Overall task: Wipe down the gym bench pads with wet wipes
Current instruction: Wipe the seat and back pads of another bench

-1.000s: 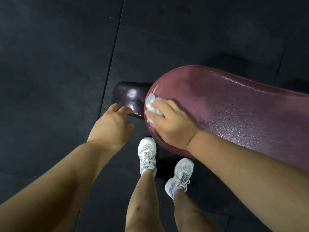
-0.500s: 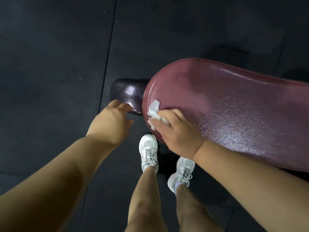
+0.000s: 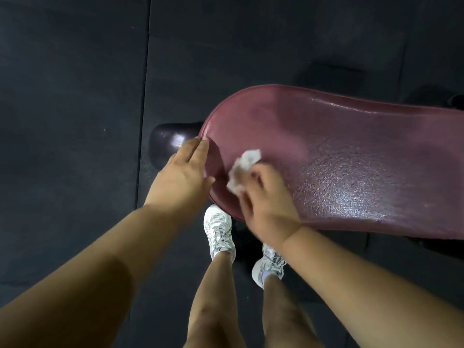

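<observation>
— Pad first: what do we see of it?
— We see a long maroon pad running from the right edge to a rounded end near the middle. Its surface is pebbled, and it shines most on the part nearest us at the right.
— And the wipe?
— We find it on the pad, close to that rounded end. It is a crumpled white wad, partly sticking out beyond the fingers.
— Which hand has it?
— Our right hand. Its fingers are curled and pinch the wipe against the pad. The hand is blurred, so we cannot tell which fingers do the pinching.
— The left hand?
— We see it at the pad's end, fingers straight and close together, thumb out to the side toward the wipe. The fingertips reach the pad's rim, but we cannot tell whether they press on it. It holds nothing.
— What lies beyond that hand?
— A dark rounded roller, just beside the pad's end and partly behind our left fingers.
— And underneath?
— Dark floor mats with seams between them, and our two white shoes below the pad's near edge. The right one is partly hidden by our right wrist.
</observation>
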### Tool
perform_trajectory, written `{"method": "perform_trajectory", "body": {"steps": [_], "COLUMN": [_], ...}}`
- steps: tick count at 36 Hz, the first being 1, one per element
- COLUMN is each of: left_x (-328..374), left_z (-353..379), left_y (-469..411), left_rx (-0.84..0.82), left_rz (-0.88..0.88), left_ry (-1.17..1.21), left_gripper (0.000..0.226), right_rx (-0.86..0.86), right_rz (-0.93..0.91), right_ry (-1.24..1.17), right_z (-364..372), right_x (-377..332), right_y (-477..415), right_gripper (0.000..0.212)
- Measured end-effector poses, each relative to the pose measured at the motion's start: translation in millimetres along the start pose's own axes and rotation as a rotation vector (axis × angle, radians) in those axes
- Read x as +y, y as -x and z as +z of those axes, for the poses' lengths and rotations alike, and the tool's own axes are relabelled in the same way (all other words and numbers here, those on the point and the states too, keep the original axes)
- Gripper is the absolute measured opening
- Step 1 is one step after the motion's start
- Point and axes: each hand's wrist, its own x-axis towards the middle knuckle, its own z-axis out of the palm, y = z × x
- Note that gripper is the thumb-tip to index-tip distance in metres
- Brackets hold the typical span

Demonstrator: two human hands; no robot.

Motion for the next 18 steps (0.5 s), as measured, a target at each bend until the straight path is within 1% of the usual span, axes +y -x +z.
{"method": "perform_trajectory", "body": {"steps": [2,3,4,5,7,8,9,11,12,14,15,16,18], "left_x": [-2.0,-3.1,-4.4,-5.0,-5.3,-5.2,-4.6,-2.9,-2.1,0.4,1.9,3.3,6.8], "left_z": [2.3,3.3,3.9,4.2,4.6,4.6,4.5,5.1,5.3,7.1,7.9,8.8,10.4], "left_y": [0.9,0.9,0.3,-0.3,-2.7,-4.0,-5.0,-5.6,-5.4,-2.9,-1.2,0.9,5.9], "left_rx": [-0.006,-0.003,0.002,0.005,0.003,-0.001,-0.006,-0.025,-0.031,-0.025,-0.019,-0.02,-0.026], "left_rz": [0.018,0.029,0.037,0.042,0.041,0.041,0.041,0.032,0.026,0.028,0.031,0.027,0.022], "left_ry": [-0.027,-0.04,-0.047,-0.047,-0.037,-0.032,-0.031,-0.035,-0.037,-0.048,-0.062,-0.077,-0.105], "left_gripper": [0.067,0.066,0.066,0.066,0.067,0.068,0.068,0.067,0.066,0.064,0.063,0.062,0.062], "right_rx": [-0.166,-0.218,-0.255,-0.264,-0.179,-0.116,-0.03,0.159,0.24,0.324,0.313,0.273,0.151], "right_rz": [-0.208,-0.289,-0.318,-0.299,-0.149,-0.061,0.031,0.255,0.385,0.521,0.521,0.477,0.341], "right_ry": [0.023,0.042,0.048,0.054,0.101,0.147,0.187,0.178,0.152,0.11,0.091,0.043,-0.054], "right_z": [-1.3,-6.3,-14.2,-22.7,-40.7,-48.7,-55.3,-62.1,-61.0,-47.1,-34.8,-22.6,-2.9], "right_x": [1.8,11.4,19.3,29.0,51.5,63.4,74.3,88.7,86.9,66.7,50.7,32.7,1.4], "right_y": [23.8,26.3,22.3,15.4,-1.1,-7.1,-10.5,-9.3,-7.7,1.2,8.4,16.9,36.2], "right_gripper": [0.035,0.034,0.033,0.032,0.026,0.025,0.028,0.036,0.037,0.037,0.039,0.041,0.041]}}
